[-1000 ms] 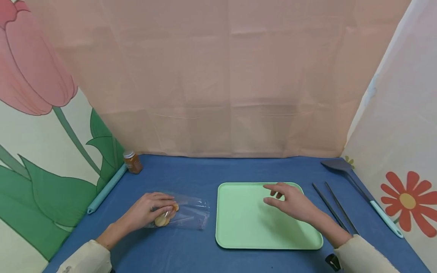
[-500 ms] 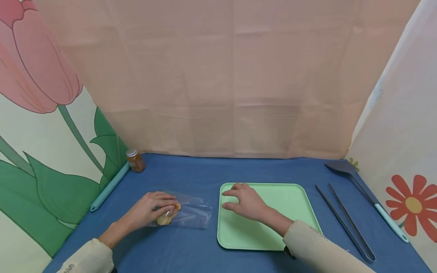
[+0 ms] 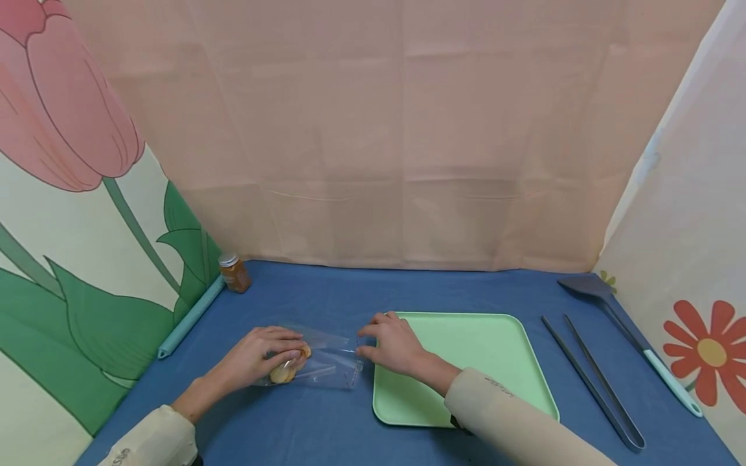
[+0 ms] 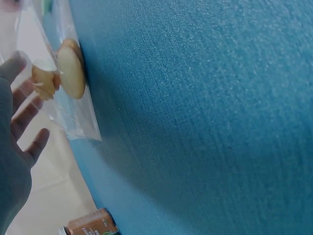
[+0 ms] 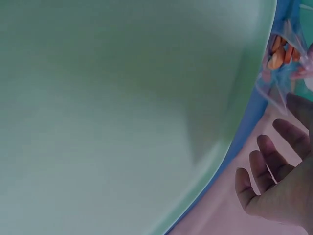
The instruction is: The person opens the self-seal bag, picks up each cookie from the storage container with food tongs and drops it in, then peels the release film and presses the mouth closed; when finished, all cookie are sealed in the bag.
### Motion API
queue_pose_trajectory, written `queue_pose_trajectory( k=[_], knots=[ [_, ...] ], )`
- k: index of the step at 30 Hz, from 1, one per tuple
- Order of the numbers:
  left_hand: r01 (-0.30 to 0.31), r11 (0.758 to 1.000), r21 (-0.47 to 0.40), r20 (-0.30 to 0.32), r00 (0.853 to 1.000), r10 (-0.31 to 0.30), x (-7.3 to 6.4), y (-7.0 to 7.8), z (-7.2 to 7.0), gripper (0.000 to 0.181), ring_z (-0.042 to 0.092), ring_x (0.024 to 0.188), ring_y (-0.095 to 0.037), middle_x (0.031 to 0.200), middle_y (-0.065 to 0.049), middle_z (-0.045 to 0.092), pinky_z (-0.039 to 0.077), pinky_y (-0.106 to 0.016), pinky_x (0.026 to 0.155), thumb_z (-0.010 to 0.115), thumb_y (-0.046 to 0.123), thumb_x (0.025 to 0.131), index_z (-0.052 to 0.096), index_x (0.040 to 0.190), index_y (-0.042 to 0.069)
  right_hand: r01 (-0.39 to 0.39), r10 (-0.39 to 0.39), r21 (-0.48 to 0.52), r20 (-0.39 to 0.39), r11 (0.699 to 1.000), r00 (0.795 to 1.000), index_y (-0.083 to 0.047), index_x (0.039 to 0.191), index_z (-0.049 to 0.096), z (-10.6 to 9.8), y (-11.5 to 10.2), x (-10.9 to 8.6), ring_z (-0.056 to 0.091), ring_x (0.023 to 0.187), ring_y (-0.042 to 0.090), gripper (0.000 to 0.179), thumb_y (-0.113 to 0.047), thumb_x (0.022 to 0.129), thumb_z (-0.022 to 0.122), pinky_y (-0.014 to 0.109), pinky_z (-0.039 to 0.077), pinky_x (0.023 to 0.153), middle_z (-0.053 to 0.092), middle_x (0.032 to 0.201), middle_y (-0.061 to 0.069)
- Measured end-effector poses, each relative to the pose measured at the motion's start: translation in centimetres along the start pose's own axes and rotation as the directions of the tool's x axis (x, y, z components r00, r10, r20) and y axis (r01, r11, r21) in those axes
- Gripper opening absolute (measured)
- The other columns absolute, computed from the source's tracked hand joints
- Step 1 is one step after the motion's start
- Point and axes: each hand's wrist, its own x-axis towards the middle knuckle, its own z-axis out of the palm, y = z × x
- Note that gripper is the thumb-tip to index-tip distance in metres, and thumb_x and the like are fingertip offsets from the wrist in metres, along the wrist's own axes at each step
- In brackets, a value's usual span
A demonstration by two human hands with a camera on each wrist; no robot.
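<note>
A clear plastic bag (image 3: 335,366) lies left of the green tray, holding several round golden pieces (image 3: 283,372) that look like biscuits. Over the filled end, my left hand (image 3: 262,353) holds the bag with thumb and fingers. The left wrist view shows the hand (image 4: 22,117) beside the film, its fingers spread against the plastic. My right hand (image 3: 393,343) hovers at the bag's other end, above the tray's left edge, fingers bent loosely and holding nothing. In the right wrist view its fingers (image 5: 261,166) are apart from each other, close to the bag (image 5: 279,73).
The light green tray (image 3: 466,369) sits on the blue tablecloth. To its right lie dark tongs (image 3: 606,382) and a spatula (image 3: 629,330) with a pale handle. A brown jar (image 3: 236,275) and a teal roll (image 3: 189,320) stand along the left edge.
My right hand has moved left across the tray, from its right part to the bag's end. The left hand stays on the bag. The tongs' near end has come into sight.
</note>
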Motion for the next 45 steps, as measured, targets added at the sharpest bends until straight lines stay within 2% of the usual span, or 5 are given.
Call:
queue_pose_trajectory(
  k=[14,22,31,40,45],
  knots=[
    [0.015,1.0,-0.002,-0.006,1.0,-0.015,0.0,0.1,0.0,0.026,0.066,0.118,-0.022,0.125,-0.001,0.072,0.054,-0.052,0.095,0.068,0.025,0.096,0.076,0.121,0.021,-0.003,0.003,-0.006,-0.004,1.0,1.0,-0.022,0.1,0.079,0.7,-0.3,1.1,0.052,0.089,0.018,0.012,-0.029,0.092,0.074,0.03,0.039,0.067,0.068,0.103,-0.001],
    [0.079,0.996,-0.039,0.014,0.997,-0.079,0.1,0.2,-0.3,0.031,0.065,0.119,-0.022,0.126,0.004,0.071,0.053,-0.052,0.097,0.065,0.033,0.098,0.073,0.125,0.02,-0.004,0.004,0.023,-0.027,1.0,1.0,-0.02,0.092,0.08,0.5,0.0,2.3,0.055,0.086,0.02,0.008,-0.022,0.093,0.072,0.029,0.043,0.065,0.069,0.1,0.001],
    [0.185,0.977,-0.109,0.023,0.983,-0.184,3.1,0.4,-1.0,0.042,0.057,0.13,-0.027,0.135,0.002,0.066,0.048,-0.057,0.104,0.061,0.046,0.099,0.065,0.136,0.028,-0.042,0.042,0.113,0.005,0.993,0.999,-0.018,0.094,0.08,0.0,0.8,4.0,0.059,0.11,0.033,0.011,-0.021,0.095,0.069,0.05,0.05,0.086,0.07,0.11,0.006],
    [0.356,0.914,-0.195,0.295,0.91,-0.292,8.4,0.9,0.1,0.05,0.059,0.127,-0.024,0.139,0.001,0.063,0.049,-0.052,0.103,0.065,0.046,0.096,0.061,0.14,0.022,-0.075,0.071,0.14,0.034,0.987,0.997,-0.02,0.096,0.08,0.1,1.3,5.0,0.057,0.118,0.035,0.011,-0.024,0.095,0.07,0.058,0.047,0.095,0.07,0.114,0.006],
    [0.412,0.873,-0.261,0.365,0.879,-0.306,9.9,0.9,0.9,0.044,0.063,0.122,-0.022,0.132,0.0,0.068,0.054,-0.045,0.099,0.069,0.041,0.095,0.068,0.132,0.018,-0.074,0.071,0.146,0.025,0.987,0.997,-0.02,0.095,0.081,0.3,1.4,5.2,0.057,0.115,0.033,0.011,-0.024,0.095,0.07,0.057,0.048,0.094,0.07,0.114,0.006]
  ],
)
